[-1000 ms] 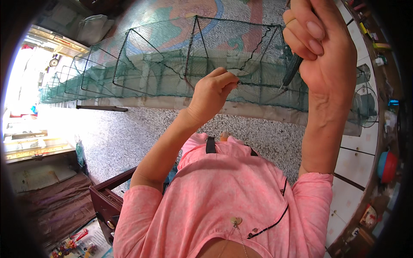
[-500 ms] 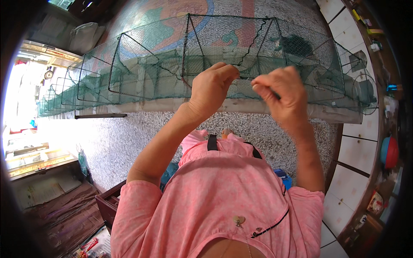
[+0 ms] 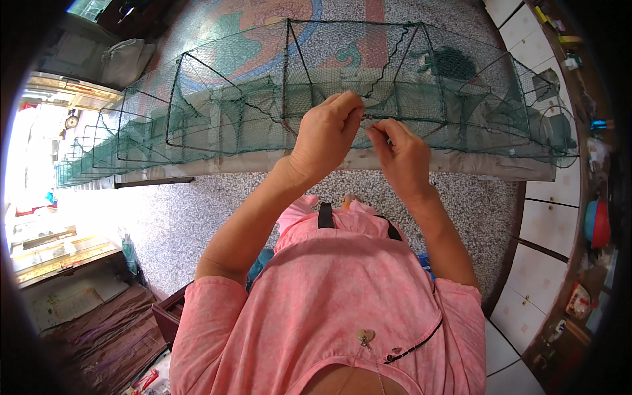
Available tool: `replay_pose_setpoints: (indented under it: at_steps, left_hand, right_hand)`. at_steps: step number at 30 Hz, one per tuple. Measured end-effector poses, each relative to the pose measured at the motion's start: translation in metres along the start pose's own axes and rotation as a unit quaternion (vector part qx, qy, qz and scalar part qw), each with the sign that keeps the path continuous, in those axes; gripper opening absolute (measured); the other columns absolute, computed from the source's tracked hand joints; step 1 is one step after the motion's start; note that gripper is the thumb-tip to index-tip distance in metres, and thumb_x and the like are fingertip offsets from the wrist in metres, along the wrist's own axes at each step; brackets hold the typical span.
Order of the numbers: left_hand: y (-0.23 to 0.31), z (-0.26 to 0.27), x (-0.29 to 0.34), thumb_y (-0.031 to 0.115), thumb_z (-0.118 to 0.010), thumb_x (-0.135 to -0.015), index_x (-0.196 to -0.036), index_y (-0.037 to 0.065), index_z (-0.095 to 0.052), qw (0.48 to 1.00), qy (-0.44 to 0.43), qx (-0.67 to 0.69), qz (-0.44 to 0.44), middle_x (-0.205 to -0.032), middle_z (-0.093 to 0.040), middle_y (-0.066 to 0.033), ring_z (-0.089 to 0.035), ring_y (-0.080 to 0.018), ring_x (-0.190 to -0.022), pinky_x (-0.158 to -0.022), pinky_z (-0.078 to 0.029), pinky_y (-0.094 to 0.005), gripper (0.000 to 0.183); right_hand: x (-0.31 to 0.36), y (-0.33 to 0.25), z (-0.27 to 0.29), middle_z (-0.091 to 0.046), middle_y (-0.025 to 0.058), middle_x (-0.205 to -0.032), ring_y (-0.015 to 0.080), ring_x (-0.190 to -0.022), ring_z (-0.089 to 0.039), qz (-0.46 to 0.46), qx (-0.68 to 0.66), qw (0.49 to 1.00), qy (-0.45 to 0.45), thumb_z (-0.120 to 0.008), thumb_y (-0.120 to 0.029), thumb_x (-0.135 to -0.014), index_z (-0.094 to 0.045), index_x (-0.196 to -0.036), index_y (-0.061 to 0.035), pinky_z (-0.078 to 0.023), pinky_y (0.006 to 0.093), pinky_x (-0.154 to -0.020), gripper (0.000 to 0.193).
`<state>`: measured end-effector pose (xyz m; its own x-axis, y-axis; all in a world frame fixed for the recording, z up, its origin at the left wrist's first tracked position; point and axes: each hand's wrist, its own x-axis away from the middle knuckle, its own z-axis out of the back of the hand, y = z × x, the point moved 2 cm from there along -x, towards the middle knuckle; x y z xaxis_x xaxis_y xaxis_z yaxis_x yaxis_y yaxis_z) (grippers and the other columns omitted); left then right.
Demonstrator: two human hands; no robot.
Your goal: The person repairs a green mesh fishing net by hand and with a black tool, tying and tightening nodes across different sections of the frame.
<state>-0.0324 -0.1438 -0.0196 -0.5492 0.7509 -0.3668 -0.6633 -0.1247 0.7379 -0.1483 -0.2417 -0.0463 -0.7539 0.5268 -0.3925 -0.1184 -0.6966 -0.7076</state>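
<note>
Green net cage [image 3: 227, 115], long, dark rod frames, stretches left to right in front of the person, lying over a greyish strip [image 3: 263, 162]. Far left end shrinks into window glare, outlines hard to make out; right end bends toward the fisheye rim. Left hand [image 3: 329, 130]: fingers curled, thumb and forefinger pinched on the cage at a lower rod; exact spot of mesh or cord covered by the fingers. Right hand [image 3: 403, 155]: just beside it, fingertips close to the left's, thumb and forefinger near each other; can't tell if something thin is between them. Hands also hide part of the rod and mesh behind. Wavy dark cord [image 3: 393, 56] runs down the middle section, lower end lost near the left hand. Dark green bunched patch [image 3: 454, 64] right of it, can't tell what. Pink shirt [image 3: 329, 289] fills the lower middle, cut off at bottom. Red-and-blue bowl [image 3: 599, 224] at right, partly in the dark rim.
</note>
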Motion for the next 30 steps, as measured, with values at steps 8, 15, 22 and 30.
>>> replay_pose_setpoints:
  at_steps: [8, 15, 22, 30]
  left_hand:
    - [-0.003, 0.001, 0.002, 0.002, -0.058, -0.081, -0.085, 0.003, -0.056, 1.0, -0.019, 0.018, 0.008, -0.075, -0.056, -0.015, -0.057, -0.0343, -0.07, -0.06, -0.045, -0.0363, 0.005]
    - [-0.012, -0.012, 0.011, 0.011, -0.064, -0.076, -0.08, 0.004, -0.052, 1.0, 0.01, 0.002, -0.024, -0.078, -0.057, -0.0162, -0.059, -0.0372, -0.075, -0.063, -0.047, -0.044, 0.015]
    - [-0.016, -0.02, 0.011, 0.01, -0.062, -0.077, -0.078, 0.004, -0.049, 0.998, 0.039, 0.037, -0.013, -0.076, -0.055, -0.0151, -0.058, -0.0372, -0.072, -0.06, -0.045, -0.0445, 0.014]
    - [-0.015, -0.018, 0.006, 0.007, -0.06, -0.076, -0.076, 0.004, -0.049, 0.996, 0.063, 0.051, -0.041, -0.076, -0.054, -0.015, -0.057, -0.038, -0.07, -0.06, -0.045, -0.045, 0.011]
  right_hand:
    - [-0.003, -0.009, -0.01, -0.062, 0.0062, -0.071, 0.0195, -0.061, -0.063, -0.123, -0.076, 0.989, 0.01, -0.064, -0.017, -0.087, -0.053, -0.11, -0.0061, -0.047, 0.0314, -0.052, 0.028]
    - [-0.022, -0.032, 0.015, -0.062, 0.0155, -0.074, 0.0197, -0.07, -0.066, -0.194, 0.025, 0.971, -0.14, -0.06, -0.013, -0.088, -0.063, -0.099, -0.0049, -0.047, 0.0352, -0.059, 0.014]
    - [-0.04, -0.025, 0.019, -0.054, 0.0086, -0.079, 0.0214, -0.069, -0.056, 0.098, 0.02, 0.987, -0.128, -0.058, -0.01, -0.09, -0.06, -0.089, -0.0017, -0.044, 0.0325, -0.058, 0.009]
    - [-0.048, -0.005, 0.043, -0.051, -0.0021, -0.071, 0.004, -0.057, -0.043, 0.041, -0.039, 0.998, -0.006, -0.054, -0.014, -0.095, -0.059, -0.09, -0.0021, -0.036, 0.0205, -0.046, 0.014]
